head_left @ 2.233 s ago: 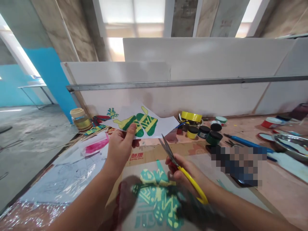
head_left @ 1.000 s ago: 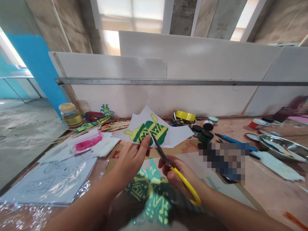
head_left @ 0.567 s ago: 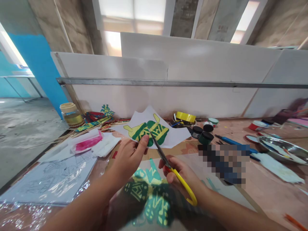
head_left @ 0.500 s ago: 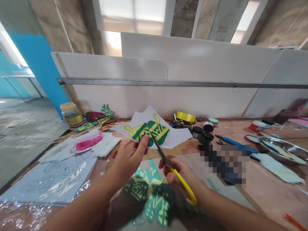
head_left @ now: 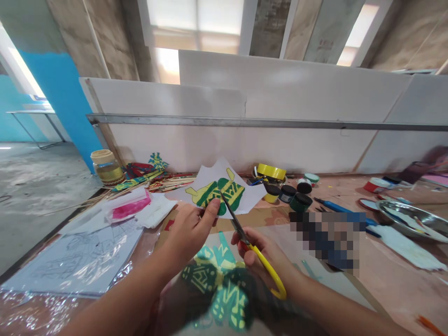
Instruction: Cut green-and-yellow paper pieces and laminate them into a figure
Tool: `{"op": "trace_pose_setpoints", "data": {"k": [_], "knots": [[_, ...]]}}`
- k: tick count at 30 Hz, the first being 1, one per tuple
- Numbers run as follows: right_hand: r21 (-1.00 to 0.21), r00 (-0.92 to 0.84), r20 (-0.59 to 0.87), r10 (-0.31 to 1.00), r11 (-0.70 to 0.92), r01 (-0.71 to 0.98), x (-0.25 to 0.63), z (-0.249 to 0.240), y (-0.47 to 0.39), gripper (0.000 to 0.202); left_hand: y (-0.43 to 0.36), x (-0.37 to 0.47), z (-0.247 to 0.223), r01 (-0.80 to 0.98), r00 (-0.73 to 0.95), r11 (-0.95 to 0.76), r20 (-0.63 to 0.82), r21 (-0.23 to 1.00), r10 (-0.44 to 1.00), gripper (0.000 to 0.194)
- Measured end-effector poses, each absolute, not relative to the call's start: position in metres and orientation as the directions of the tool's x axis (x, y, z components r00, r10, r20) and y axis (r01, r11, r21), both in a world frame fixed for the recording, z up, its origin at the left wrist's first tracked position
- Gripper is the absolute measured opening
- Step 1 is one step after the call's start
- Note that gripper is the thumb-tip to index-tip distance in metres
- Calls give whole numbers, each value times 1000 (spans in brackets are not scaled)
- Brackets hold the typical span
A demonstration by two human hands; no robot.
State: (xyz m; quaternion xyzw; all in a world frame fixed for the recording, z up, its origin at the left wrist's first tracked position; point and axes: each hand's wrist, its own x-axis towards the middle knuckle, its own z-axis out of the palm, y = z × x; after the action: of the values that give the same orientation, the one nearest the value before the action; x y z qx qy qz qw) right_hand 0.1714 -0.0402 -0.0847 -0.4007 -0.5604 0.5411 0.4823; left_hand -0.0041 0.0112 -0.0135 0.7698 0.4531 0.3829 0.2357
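Observation:
My left hand (head_left: pixel 196 226) pinches a white sheet of paper (head_left: pixel 215 170) that bears a green and yellow painted design (head_left: pixel 231 193). The thumb lies on top of the paper; the other fingers are partly hidden beneath it. My right hand (head_left: pixel 262 254) is closed around yellow-handled scissors (head_left: pixel 268 268). Their blades point up and to the left, lying at the paper between the two green shapes. Below both hands a larger green and yellow painted pattern (head_left: pixel 226 298) lies on the table, partly in shadow.
To the left are pencil-drawn sheets (head_left: pixel 77 256) under clear plastic and a pink-marked paper (head_left: pixel 131 207). A lidded jar (head_left: pixel 107 168) stands behind them. Several paint pots (head_left: pixel 301 201), yellow tape (head_left: pixel 271 171), a blue-handled tool (head_left: pixel 338 206) and a metal bowl (head_left: pixel 413 219) are at the right.
The paper has turned and shifted slightly to the right in my left hand, uncovering a yellow paint pot. The scissors stay nearly in place. The whole view has moved a little.

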Motion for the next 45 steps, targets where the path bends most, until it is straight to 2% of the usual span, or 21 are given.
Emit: {"op": "trace_pose_setpoints", "data": {"k": [5,9,15,20,26,30,35,40,45], "knots": [[-987,-228,156,961,147,-56,174,-87,-41,71,9,3,-22,435,390,-482,323,760,862,46],[-988,-236,150,960,142,-52,172,-85,-42,79,9,5,-24,431,405,-439,265,789,875,51],[-989,-224,146,964,137,-54,171,-82,-45,79,11,3,-29,398,405,-366,197,841,893,55],[-988,-189,94,977,69,-135,170,-80,-45,79,11,3,-31,348,429,-386,221,854,876,54],[-981,-170,55,984,22,-191,168,-81,-45,79,12,3,-31,367,435,-373,197,852,879,56],[-986,-188,55,981,23,-167,170,-82,-44,78,14,1,-28,390,399,-384,222,837,890,56],[-991,-207,59,977,33,-130,171,-83,-43,79,16,-4,-17,448,330,-469,347,761,878,56],[-985,-174,85,981,56,-162,170,-82,-43,78,13,-5,-14,565,366,-548,407,617,837,54],[-986,-184,98,978,71,-148,170,-81,-42,78,10,-4,-15,559,375,-574,436,598,818,49]]}}
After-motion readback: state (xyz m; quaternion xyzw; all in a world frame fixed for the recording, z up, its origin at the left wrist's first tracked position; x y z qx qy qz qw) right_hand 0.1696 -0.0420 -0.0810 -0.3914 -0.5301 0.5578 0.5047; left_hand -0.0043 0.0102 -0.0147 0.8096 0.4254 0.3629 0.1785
